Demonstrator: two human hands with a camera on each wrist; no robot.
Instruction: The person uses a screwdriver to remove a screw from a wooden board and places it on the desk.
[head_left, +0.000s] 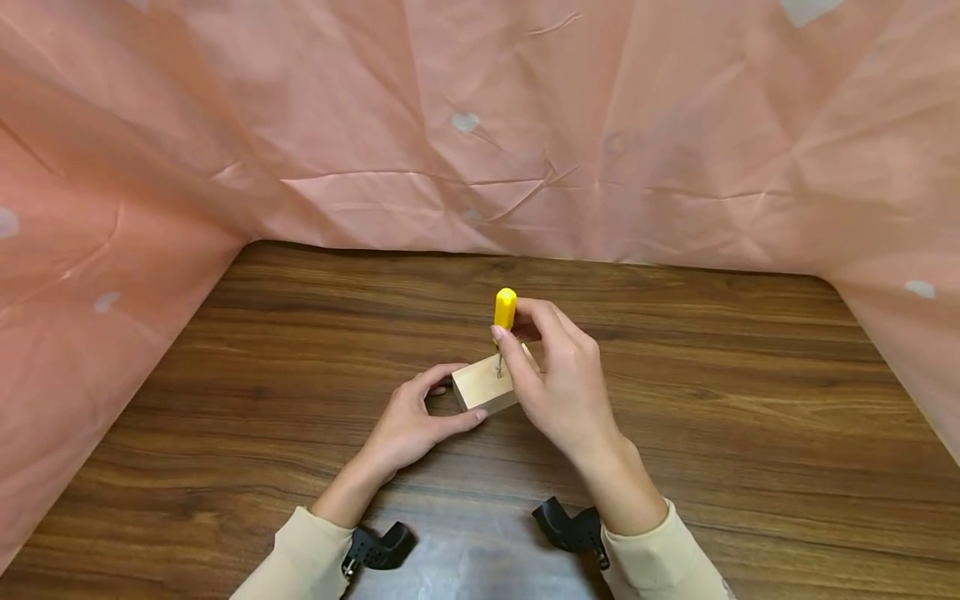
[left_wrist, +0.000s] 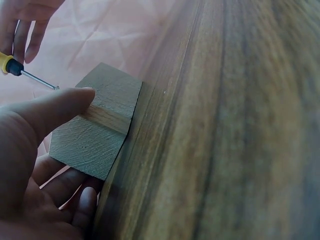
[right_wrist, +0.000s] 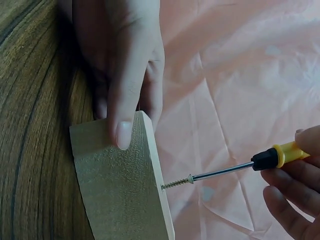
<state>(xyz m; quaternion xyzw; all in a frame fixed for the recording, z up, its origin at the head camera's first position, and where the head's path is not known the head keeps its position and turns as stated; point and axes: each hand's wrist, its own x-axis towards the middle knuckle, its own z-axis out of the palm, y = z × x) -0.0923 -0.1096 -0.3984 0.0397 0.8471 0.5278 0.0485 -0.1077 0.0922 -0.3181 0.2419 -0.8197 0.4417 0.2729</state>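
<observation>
A pale wooden block [head_left: 480,385] lies on the table, gripped at its left end by my left hand [head_left: 408,421], thumb on the near side and fingers on the far side. My right hand [head_left: 566,375] holds a yellow screwdriver [head_left: 506,308] upright over the block. In the right wrist view, the screwdriver's metal shaft [right_wrist: 222,171] meets the head of a screw [right_wrist: 177,183], whose tip is at the block's face and whose thread largely shows. The left wrist view shows the block's end [left_wrist: 95,135] beneath my left thumb.
The brown wood-grain table [head_left: 750,400] extends around the block. Pink cloth [head_left: 525,125] with pale heart shapes hangs along the back and both sides. Black wrist mounts [head_left: 382,546] sit by both sleeves, near the front edge of the view.
</observation>
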